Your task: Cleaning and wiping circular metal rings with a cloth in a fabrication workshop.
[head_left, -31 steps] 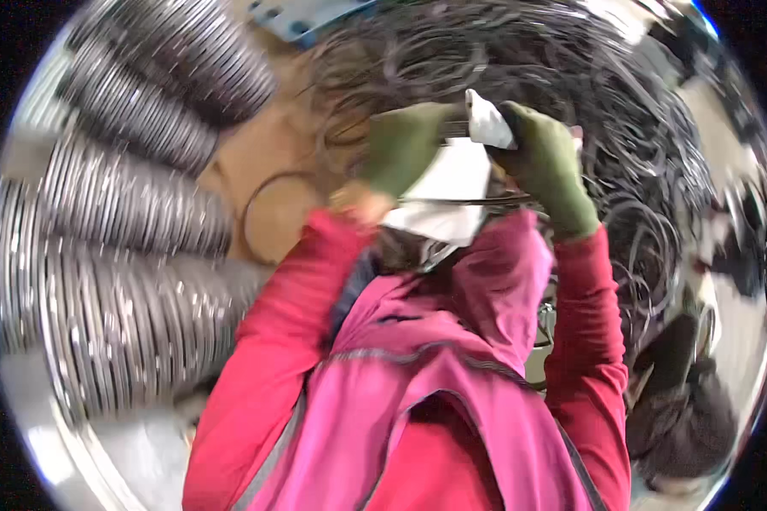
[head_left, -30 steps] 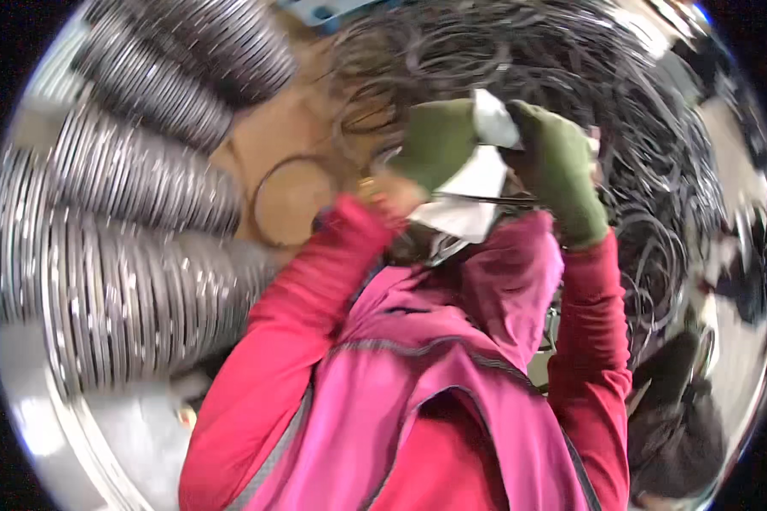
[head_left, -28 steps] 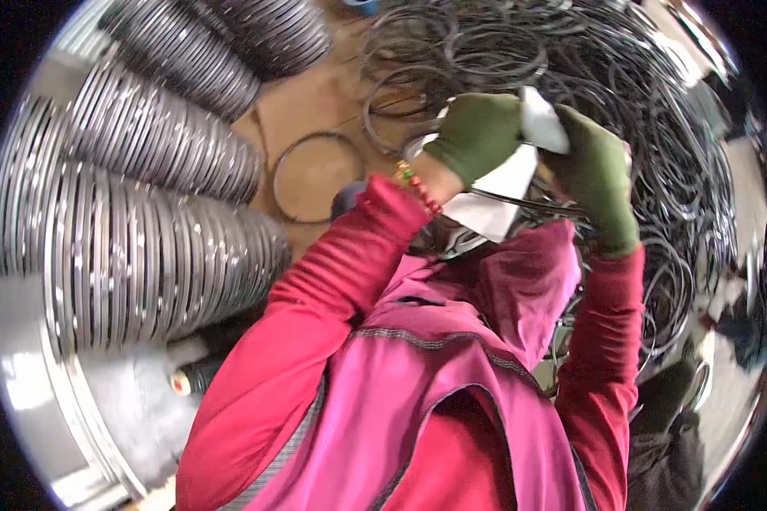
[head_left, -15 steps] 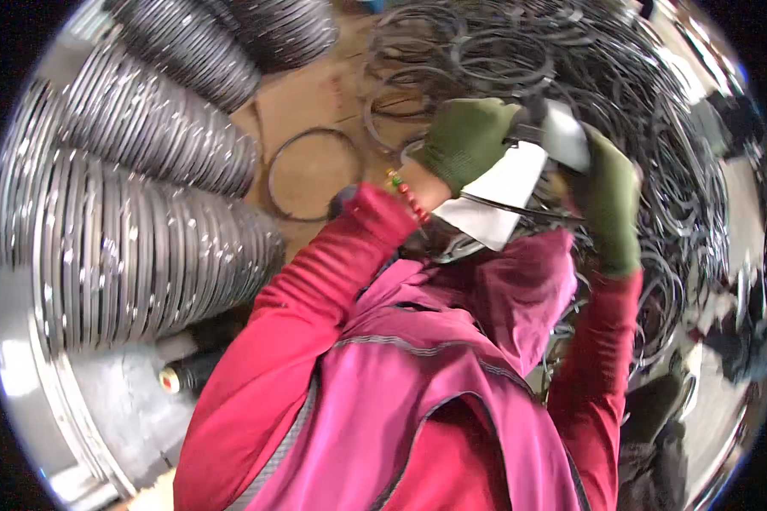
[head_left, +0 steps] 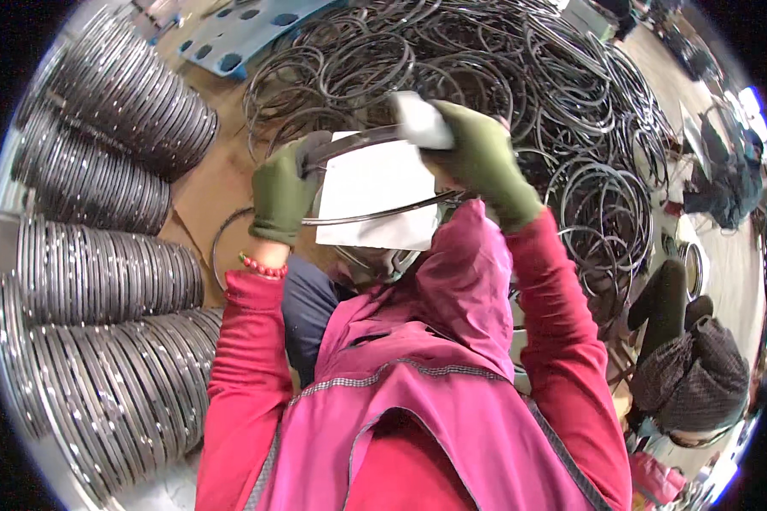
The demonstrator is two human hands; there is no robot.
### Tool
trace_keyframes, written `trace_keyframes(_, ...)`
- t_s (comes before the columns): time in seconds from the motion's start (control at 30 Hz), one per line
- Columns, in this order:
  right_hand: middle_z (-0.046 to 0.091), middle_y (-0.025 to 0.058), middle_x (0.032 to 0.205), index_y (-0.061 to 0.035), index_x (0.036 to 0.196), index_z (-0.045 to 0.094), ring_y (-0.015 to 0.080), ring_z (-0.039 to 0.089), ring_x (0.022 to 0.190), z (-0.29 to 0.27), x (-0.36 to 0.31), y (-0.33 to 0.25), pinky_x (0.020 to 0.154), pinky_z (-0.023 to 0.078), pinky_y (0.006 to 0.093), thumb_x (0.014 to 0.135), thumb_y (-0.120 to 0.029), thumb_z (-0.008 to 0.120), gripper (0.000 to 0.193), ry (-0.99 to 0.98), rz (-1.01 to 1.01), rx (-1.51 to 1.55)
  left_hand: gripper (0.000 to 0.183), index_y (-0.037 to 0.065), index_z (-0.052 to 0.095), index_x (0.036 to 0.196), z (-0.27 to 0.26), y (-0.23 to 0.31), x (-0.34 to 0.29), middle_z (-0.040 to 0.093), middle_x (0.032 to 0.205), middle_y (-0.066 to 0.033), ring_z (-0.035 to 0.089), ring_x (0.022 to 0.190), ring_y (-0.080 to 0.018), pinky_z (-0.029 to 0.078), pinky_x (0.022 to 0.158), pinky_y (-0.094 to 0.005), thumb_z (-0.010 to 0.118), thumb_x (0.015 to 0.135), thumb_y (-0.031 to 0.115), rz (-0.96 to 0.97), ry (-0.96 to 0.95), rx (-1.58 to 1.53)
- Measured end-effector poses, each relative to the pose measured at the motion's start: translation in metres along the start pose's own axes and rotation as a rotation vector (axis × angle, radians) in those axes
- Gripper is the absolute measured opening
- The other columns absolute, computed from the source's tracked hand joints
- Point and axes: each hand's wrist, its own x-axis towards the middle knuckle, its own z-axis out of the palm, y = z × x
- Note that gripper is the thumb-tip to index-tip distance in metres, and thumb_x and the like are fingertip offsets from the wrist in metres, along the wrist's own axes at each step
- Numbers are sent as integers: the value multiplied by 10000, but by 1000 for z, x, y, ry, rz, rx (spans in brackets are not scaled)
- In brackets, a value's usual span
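Observation:
A dark metal ring (head_left: 354,145) is held up in front of my lap, its near side bending across below its far side. My left hand (head_left: 283,192), in a green glove, is closed round the ring's left part. The gloved right hand (head_left: 483,157) is closed on a small white cloth (head_left: 420,121), which is blurred and presses against the ring's far side; the fingertips are partly hidden. Within and behind the ring shows a white sheet (head_left: 375,183), flat and pale, above my lap.
Stacked metal rings (head_left: 106,272) stand in several rows on the left. Loose rings (head_left: 486,60) lie heaped ahead and to the right. A blue plastic pallet (head_left: 256,30) with holes is at the far left. Dark cloth items (head_left: 694,375) lie on the right.
Both hands have moved apart and now show on opposite sides of the ring. The white cloth has shifted along the ring. My view has turned, bringing the blue pallet into sight.

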Motion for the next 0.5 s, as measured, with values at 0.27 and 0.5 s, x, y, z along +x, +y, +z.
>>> trace_keyframes(0.27,647,98,769,-75,904,586,275,653,697,20,35,-59,587,514,377,726,-150,612,195,-265,-37,-267,200,45,637,936,-4,-25,-6,649,872,-148,641,815,-256,491,704,-330,599,743,80,-98,-136,5)
trace_keyframes(0.5,653,90,882,-22,1080,580,86,580,815,34,-34,69,759,461,256,682,-233,763,486,130,249,548,303,-83,577,1072,-11,-94,-37,632,993,-57,590,871,-137,456,793,-268,521,780,-20,-339,-3,-435)
